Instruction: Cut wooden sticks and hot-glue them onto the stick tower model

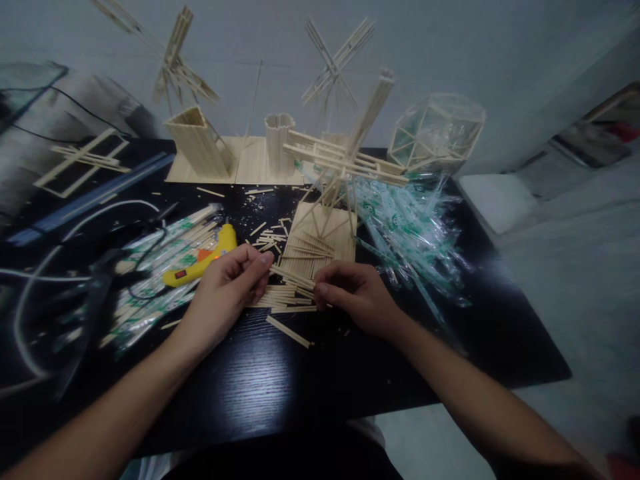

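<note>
My left hand (235, 280) and my right hand (353, 293) are both closed in a pinch, at opposite ends of a short thin wooden stick (293, 276). It may be more than one stick; I cannot tell. Below them on the dark table lie several cut wooden sticks (280, 298), with a separate pair (289, 331) nearer the front edge. Just beyond my hands is a flat wooden base (345, 243) bearing a stick-built windmill model (345, 163). A yellow glue gun (225, 243) rests beside my left hand, on wrapped sticks (145, 293).
Torn plastic wrappers (410, 220) spread over the table's right side, before a many-sided stick frame (435, 133). Hollow stick towers (200, 143) stand on boards at the back. Cables (20, 320) and a loose stick frame (83, 163) are on the left.
</note>
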The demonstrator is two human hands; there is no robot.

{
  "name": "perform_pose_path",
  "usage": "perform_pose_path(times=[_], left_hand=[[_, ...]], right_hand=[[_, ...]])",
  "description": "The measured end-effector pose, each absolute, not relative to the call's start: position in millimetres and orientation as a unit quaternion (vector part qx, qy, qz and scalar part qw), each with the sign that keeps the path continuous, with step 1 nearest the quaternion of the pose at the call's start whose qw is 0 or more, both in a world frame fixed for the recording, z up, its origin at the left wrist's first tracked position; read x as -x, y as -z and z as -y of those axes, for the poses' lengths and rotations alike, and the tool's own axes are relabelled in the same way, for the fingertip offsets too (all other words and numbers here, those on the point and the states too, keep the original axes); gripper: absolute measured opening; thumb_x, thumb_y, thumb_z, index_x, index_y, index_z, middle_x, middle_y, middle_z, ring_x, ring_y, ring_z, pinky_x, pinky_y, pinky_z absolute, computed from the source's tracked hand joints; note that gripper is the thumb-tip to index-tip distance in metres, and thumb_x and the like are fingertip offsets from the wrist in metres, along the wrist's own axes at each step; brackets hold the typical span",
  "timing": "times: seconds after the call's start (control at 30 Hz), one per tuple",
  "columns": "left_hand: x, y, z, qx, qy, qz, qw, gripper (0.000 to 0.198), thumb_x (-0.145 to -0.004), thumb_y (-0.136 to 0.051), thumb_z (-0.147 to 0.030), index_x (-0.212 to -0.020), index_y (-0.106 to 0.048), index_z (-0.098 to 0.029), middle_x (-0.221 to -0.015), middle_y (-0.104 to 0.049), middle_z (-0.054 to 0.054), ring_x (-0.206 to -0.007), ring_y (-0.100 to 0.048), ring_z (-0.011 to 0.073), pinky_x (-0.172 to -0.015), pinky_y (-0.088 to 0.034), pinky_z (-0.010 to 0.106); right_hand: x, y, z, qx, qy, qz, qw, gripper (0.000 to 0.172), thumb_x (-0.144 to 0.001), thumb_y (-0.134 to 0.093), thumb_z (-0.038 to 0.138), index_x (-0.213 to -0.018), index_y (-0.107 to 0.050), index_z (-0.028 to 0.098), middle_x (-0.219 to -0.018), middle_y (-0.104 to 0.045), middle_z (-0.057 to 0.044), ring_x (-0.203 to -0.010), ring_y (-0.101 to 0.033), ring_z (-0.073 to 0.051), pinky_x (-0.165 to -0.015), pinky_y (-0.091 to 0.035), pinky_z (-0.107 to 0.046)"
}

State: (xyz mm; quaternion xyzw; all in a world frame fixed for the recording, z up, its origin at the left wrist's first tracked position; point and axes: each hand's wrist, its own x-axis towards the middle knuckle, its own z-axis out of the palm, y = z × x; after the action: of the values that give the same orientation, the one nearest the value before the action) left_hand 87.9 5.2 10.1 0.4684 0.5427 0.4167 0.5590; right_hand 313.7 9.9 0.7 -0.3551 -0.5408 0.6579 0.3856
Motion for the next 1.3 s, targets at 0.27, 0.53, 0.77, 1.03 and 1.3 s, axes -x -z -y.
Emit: perform_pose_path(times=[0.27,0.53,0.77,1.03,1.3], left_hand=[[-90,-12,-6,-0.443,-0.4,-0.519,0.612,0.038,-0.091,-0.069,-0.044,-0.067,-0.055,-0.018,-0.054,-0.049,-0.004,-0.049,-0.039,0.0084,-0.048,-0.03,0.022],[-91,-12,-4,-0.426,-0.384,-0.485,0.66,0.031,-0.09,-0.071,-0.041,-0.073,-0.06,-0.017,-0.054,-0.049,-0.004,-0.047,-0.04,0.0075,-0.046,-0.029,0.021],[-86,-10,-5,-0.474,-0.403,-0.512,0.592,0.035,-0.093,-0.068,-0.044,-0.072,-0.056,-0.018,-0.055,-0.05,-0.004,-0.049,-0.04,0.0078,-0.048,-0.031,0.021],[-87,-13,-4,-0.493,-0.414,-0.55,0.532,0.038,-0.092,-0.068,-0.048,-0.071,-0.054,-0.019,-0.056,-0.051,-0.005,-0.05,-0.041,0.0084,-0.047,-0.032,0.021],[-87,-11,-5,-0.527,-0.418,-0.576,0.464,0.033,-0.093,-0.065,-0.045,-0.073,-0.056,-0.019,-0.058,-0.052,-0.005,-0.051,-0.042,0.0093,-0.049,-0.033,0.022]], right_hand=[[-316,-5,-8,0.347,-0.653,0.565,0.365,0.026,-0.085,-0.078,0.042,-0.085,-0.069,0.017,-0.069,-0.065,0.0,-0.062,-0.058,-0.012,-0.061,-0.05,-0.025],[-314,-3,-10,0.342,-0.653,0.572,0.36,0.02,-0.086,-0.076,0.037,-0.084,-0.069,0.018,-0.07,-0.067,0.0,-0.063,-0.061,-0.012,-0.062,-0.051,-0.025],[-313,8,-18,0.454,-0.591,0.523,0.413,0.028,-0.091,-0.068,0.039,-0.074,-0.061,0.018,-0.054,-0.059,0.004,-0.05,-0.057,-0.011,-0.055,-0.047,-0.024],[-312,16,-17,0.448,-0.606,0.495,0.432,0.032,-0.084,-0.078,0.046,-0.092,-0.068,0.016,-0.077,-0.072,-0.002,-0.06,-0.067,-0.012,-0.058,-0.057,-0.025],[-311,2,-12,0.402,-0.653,0.53,0.362,0.049,-0.09,-0.067,0.063,-0.082,-0.07,0.014,-0.07,-0.071,-0.003,-0.059,-0.069,-0.013,-0.059,-0.058,-0.025]])
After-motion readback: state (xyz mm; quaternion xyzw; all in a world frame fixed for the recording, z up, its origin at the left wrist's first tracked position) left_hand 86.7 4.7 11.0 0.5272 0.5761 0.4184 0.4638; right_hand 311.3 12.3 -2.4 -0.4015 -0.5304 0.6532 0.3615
